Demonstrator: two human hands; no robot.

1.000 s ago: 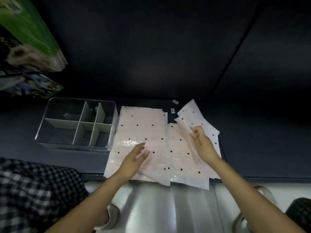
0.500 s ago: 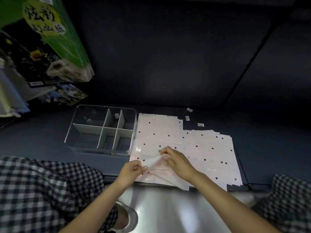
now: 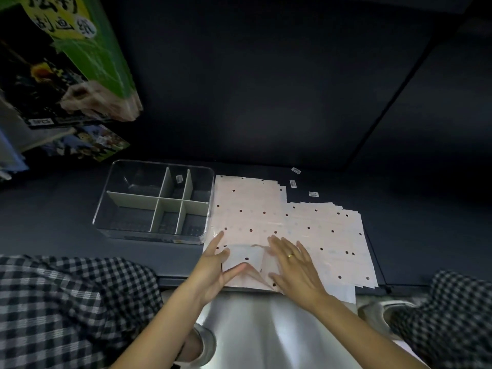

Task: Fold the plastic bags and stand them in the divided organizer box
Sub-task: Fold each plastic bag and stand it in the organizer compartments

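Note:
Two stacks of pale pink plastic bags with dark dots lie flat on the dark shelf, a left stack [image 3: 247, 209] and a right stack [image 3: 330, 235]. On the left stack's near edge lies one folded bag [image 3: 246, 258]. My left hand [image 3: 213, 265] presses its left side with straight fingers, the thumb lying across its near edge. My right hand [image 3: 292, 265], wearing a ring, lies flat on its right side. The clear divided organizer box [image 3: 157, 203] stands to the left of the bags, and its compartments hold no bags.
Colourful packages [image 3: 74, 75] hang or lean at the upper left above the box. Three small labels [image 3: 292, 183] lie on the shelf behind the bags. The shelf's front edge runs just under my hands. My checked trouser legs and shoes show below.
One second ago my hands were spread over the stacks. Half a second ago both pinched a bag and were folding it. Now both lie flat on the folded bag.

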